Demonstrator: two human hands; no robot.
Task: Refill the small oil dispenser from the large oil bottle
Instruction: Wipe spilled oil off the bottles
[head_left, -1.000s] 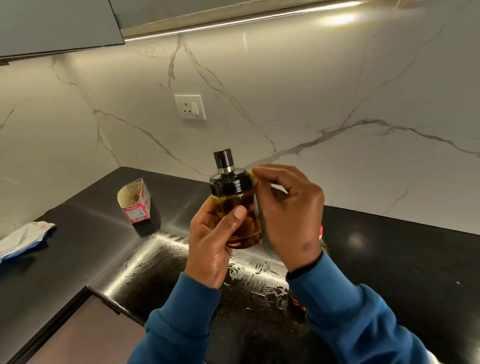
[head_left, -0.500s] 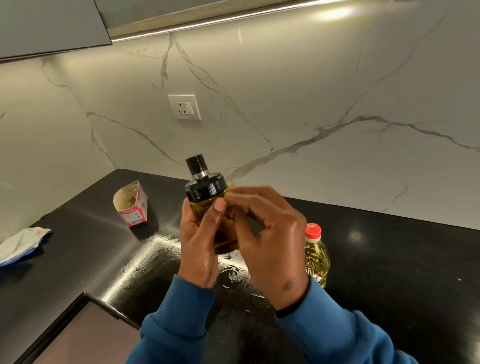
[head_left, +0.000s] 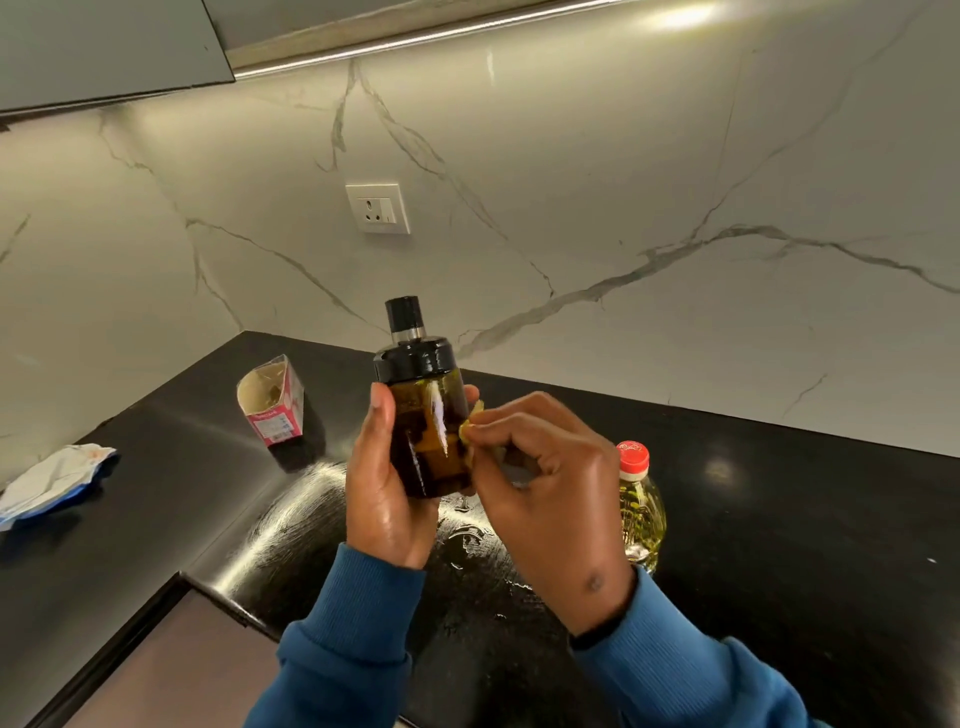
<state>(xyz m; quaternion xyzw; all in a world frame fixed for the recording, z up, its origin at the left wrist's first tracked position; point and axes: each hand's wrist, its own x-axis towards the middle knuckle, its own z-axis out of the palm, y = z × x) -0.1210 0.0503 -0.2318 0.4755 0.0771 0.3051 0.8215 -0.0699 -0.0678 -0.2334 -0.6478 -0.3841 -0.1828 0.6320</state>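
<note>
Your left hand (head_left: 387, 483) grips the small oil dispenser (head_left: 423, 410) upright above the black counter (head_left: 779, 519) — cap on. Your right hand (head_left: 545, 478) pinches a yellowish scrap (head_left: 470, 423) against its glass side. The large oil bottle (head_left: 639, 501) stands just right of that wrist; open counter stretches further right — the carton (head_left: 271, 397) sits left, near the wall

Legible text: none. Carton (head_left: 271, 405): pink label with white and dark print, too small to read. Bottle cap (head_left: 632, 460): red, embossed mark on top, unreadable. Wrapper (head_left: 52, 480): white and blue, no print legible.
</note>
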